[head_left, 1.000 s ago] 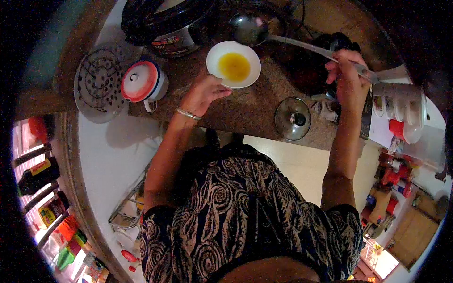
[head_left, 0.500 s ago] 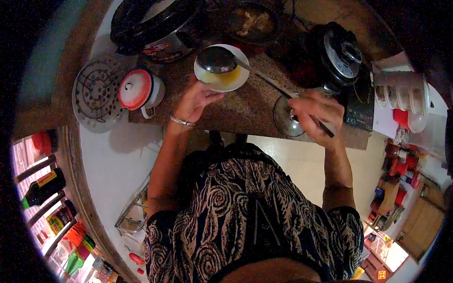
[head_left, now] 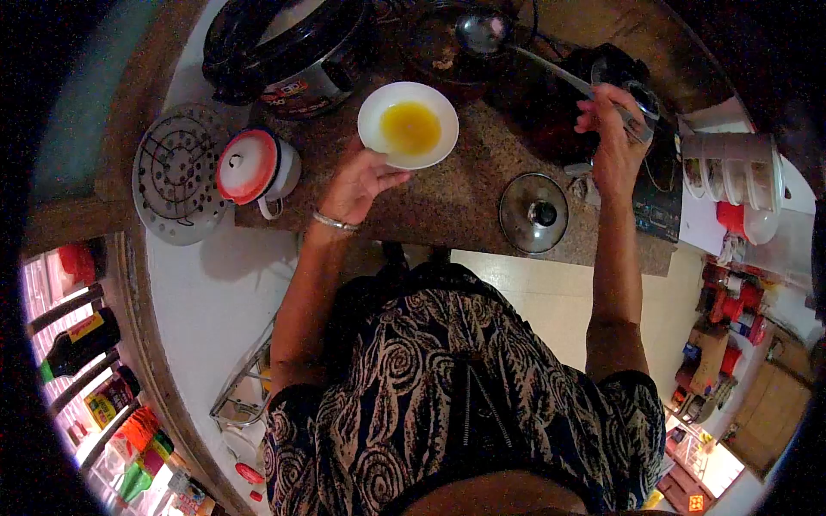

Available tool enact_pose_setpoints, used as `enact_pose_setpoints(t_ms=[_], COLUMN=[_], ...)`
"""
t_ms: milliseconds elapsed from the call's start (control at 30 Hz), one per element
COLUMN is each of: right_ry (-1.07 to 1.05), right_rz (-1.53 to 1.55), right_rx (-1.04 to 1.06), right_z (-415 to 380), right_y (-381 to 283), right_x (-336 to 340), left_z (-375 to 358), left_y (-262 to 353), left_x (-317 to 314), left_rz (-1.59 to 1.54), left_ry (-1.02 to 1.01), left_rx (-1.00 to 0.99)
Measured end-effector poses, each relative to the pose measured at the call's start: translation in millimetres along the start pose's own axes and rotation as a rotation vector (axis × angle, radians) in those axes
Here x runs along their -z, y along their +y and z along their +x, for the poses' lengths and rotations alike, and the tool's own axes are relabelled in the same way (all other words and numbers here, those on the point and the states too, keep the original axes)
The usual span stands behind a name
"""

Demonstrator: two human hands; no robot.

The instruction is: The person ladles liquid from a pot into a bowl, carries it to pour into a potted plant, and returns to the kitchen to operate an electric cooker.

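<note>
My left hand [head_left: 361,182] grips the near rim of a white bowl [head_left: 372,101], which holds a yellow liquid [head_left: 410,128]. In my right hand [head_left: 616,129] is the long handle of a metal ladle [head_left: 482,34]. The ladle's round head hangs over a dark pan [head_left: 430,53] at the back of the counter, and I cannot see clearly what the pan holds. Below my right forearm's left side, a glass lid [head_left: 522,217] with a black knob lies on the counter.
A large black cooker [head_left: 320,86] stands at the back left. Near it are a white enamel pot [head_left: 280,168] with a red-rimmed lid and a perforated metal plate [head_left: 155,202]. At the right are a dark lidded pot [head_left: 564,120] and stacked containers [head_left: 761,168]. The brown counter [head_left: 465,193] ends toward my body.
The ladle has risen away from the bowl to above the pan, as my right hand moved up and right. More yellow liquid shows in the bowl. My left hand is nearly still.
</note>
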State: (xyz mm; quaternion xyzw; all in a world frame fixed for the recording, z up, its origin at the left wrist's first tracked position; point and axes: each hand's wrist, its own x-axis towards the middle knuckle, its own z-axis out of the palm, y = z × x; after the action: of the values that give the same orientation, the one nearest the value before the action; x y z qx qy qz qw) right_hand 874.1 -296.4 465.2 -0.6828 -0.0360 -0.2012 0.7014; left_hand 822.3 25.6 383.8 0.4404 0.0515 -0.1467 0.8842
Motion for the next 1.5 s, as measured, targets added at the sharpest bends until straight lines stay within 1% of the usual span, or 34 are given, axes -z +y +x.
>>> enact_pose_setpoints(t_ms=[167, 233, 333, 467, 533, 633, 733, 867, 933, 1033, 1167, 1267, 1333, 1367, 1433, 1500], right_ry=[-0.034, -0.066, -0.108, -0.119, -0.162, -0.195, -0.147, -0.18, -0.185, -0.206, -0.214, -0.227, -0.138, -0.138, -0.11, -0.114], right_rz=[-0.048, -0.062, -0.01, -0.04, -0.054, -0.052, -0.055, -0.009, -0.063, -0.023, -0.046, -0.114, -0.086, -0.086, 0.015, 0.064], right_rx=[0.021, 0.066, 0.084, 0.088, 0.038, 0.046, 0.059, 0.08, 0.067, 0.058, 0.039, 0.041, -0.029, -0.03, -0.115, -0.117], right_z=[9.2, 15.2, 19.0, 21.5, 22.9, 22.7, 18.7, 15.8, 14.0, 10.9, 14.4, 17.6, 20.4, 21.0, 21.4, 19.3], right_y=[2.9, 9.3, 10.3, 13.3, 15.3, 14.1, 10.9, 18.0, 17.9, 16.4, 20.2, 17.1, 19.5, 19.8, 19.4, 20.4], right_x=[-10.5, -15.6, -25.2, -33.8, -35.1, -43.8, -58.9, -66.9, -70.3, -72.9, -66.0, -63.2, -63.5, -63.4, -62.7, -60.2], left_z=[0.2, 0.9, -0.4, 0.3, 1.2, -0.9, -0.2, -2.1, -2.8, -2.4, -1.5, 1.4, 0.6, 0.5, -0.7, -3.2], left_y=[1.0, 1.3, 5.1, 6.7, 8.0, 13.5, 11.5, 13.9, 14.6, 13.2, 13.1, 10.3, 11.2, 10.5, 8.8, 7.7], left_x=[4.8, 8.8, 10.8, 19.9, 24.6, 25.8, 39.2, 46.5, 48.3, 53.0, 52.7, 55.9, 54.5, 55.3, 57.9, 57.3], left_rz=[0.016, 0.04, 0.07, 0.055, 0.061, 0.08, 0.063, 0.074, 0.06, 0.042, 0.058, 0.082, 0.054, 0.054, 0.036, 0.033], left_ry=[0.004, 0.005, -0.001, -0.005, -0.017, 0.003, 0.007, 0.006, 0.003, -0.009, -0.023, -0.005, -0.023, -0.023, -0.036, -0.022], left_rx=[-0.009, 0.002, 0.004, 0.002, -0.001, 0.0, 0.002, 0.013, 0.016, 0.012, 0.013, 0.029, 0.025, 0.025, 0.033, 0.03])
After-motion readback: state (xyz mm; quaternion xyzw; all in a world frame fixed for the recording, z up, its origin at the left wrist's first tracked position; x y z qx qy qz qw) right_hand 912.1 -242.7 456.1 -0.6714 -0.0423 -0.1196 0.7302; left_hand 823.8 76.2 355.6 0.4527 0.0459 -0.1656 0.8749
